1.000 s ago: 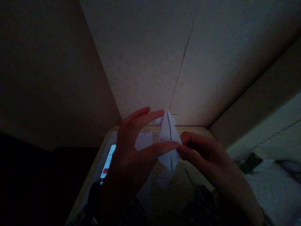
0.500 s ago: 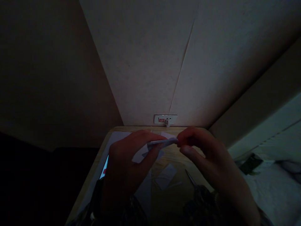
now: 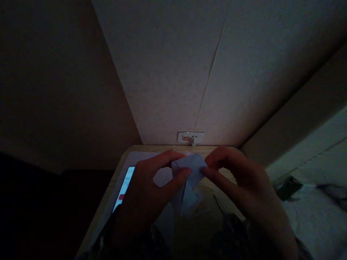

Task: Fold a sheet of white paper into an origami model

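Observation:
In dim light I hold a folded piece of white paper above a small wooden table. My left hand pinches its left side between thumb and forefinger. The fingers of my right hand are closed on the paper's right edge. The paper shows a flat upper flap and a pointed part hanging down.
A lit phone lies on the table's left part, partly behind my left hand, on top of a sheet of paper. A wall socket sits just past the table's far edge. A bed with a dark object is at the right.
One second ago the paper stood upright, point up. It was then tipped edge-on, and now shows a flat face. Both hands came closer together and lower.

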`<action>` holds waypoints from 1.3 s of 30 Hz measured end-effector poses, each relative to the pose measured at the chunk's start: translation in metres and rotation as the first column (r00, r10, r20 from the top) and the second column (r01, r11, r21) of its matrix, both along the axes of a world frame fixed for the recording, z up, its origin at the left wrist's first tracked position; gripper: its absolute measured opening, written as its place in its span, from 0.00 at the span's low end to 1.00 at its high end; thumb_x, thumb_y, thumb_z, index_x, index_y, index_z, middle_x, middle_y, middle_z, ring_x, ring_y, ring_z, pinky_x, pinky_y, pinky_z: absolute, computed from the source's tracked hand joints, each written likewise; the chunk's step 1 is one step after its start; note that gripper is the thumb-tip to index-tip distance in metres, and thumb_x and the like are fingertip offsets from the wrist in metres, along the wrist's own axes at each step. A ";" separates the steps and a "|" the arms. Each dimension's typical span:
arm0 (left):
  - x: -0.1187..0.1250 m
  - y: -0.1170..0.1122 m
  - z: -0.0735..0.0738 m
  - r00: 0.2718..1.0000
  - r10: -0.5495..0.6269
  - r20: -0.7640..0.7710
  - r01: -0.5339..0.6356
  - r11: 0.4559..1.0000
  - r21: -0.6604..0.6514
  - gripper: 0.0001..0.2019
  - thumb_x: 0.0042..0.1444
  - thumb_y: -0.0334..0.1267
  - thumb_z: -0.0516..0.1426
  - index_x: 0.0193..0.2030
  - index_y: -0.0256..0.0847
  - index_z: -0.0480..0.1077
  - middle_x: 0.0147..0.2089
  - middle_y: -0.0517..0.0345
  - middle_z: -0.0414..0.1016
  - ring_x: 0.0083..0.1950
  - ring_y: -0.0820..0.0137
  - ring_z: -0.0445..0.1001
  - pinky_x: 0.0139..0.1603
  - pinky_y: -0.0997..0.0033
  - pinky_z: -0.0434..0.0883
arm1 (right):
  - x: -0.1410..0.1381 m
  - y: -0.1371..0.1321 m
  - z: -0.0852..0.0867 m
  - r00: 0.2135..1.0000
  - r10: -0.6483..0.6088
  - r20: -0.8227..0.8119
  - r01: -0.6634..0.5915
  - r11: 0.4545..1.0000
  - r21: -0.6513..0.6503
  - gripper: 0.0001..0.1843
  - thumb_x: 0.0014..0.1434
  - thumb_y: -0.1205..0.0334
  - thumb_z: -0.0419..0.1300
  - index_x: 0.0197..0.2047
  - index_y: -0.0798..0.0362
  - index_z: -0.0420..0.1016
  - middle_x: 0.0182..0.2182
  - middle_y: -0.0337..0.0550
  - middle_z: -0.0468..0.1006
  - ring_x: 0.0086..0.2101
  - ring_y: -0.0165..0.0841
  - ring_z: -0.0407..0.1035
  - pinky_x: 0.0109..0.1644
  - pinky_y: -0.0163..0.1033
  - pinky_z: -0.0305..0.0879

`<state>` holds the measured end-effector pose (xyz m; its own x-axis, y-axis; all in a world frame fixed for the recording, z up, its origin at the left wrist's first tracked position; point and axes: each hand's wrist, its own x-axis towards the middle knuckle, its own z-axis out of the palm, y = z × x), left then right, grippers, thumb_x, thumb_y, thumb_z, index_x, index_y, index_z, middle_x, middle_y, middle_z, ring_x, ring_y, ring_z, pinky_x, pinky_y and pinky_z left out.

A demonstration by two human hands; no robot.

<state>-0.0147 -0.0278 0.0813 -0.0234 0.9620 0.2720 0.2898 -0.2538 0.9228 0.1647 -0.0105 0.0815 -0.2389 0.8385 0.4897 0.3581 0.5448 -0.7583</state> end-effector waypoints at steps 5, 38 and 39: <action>0.001 0.001 -0.001 0.999 -0.019 0.043 0.019 1.000 -0.008 0.02 0.51 0.34 0.63 0.30 0.44 0.77 0.26 0.65 0.79 0.30 0.69 0.76 0.32 0.72 0.69 | 0.000 -0.001 0.001 1.000 -0.014 0.008 0.014 1.000 -0.005 0.08 0.59 0.58 0.66 0.30 0.50 0.75 0.24 0.36 0.78 0.26 0.30 0.73 0.30 0.33 0.70; -0.003 0.000 -0.008 0.977 0.095 0.189 -0.107 0.993 0.057 0.09 0.49 0.29 0.65 0.25 0.51 0.80 0.26 0.75 0.82 0.31 0.77 0.79 0.35 0.82 0.71 | 0.002 0.003 -0.006 0.999 -0.006 -0.048 0.008 1.000 0.025 0.06 0.58 0.63 0.67 0.30 0.50 0.76 0.24 0.32 0.78 0.26 0.26 0.72 0.31 0.28 0.68; -0.003 -0.001 -0.008 0.978 0.096 0.183 -0.110 0.992 0.065 0.09 0.49 0.29 0.66 0.25 0.51 0.79 0.26 0.75 0.82 0.31 0.77 0.79 0.35 0.82 0.71 | 0.002 0.003 -0.005 0.999 -0.003 -0.052 0.005 1.000 0.026 0.06 0.58 0.64 0.67 0.30 0.50 0.76 0.24 0.32 0.78 0.26 0.26 0.72 0.31 0.28 0.68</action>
<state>-0.0181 -0.0284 0.0738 -0.1762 0.9290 0.3253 0.1494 -0.3014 0.9417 0.1669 -0.0071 0.0762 -0.2094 0.8263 0.5229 0.3211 0.5632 -0.7614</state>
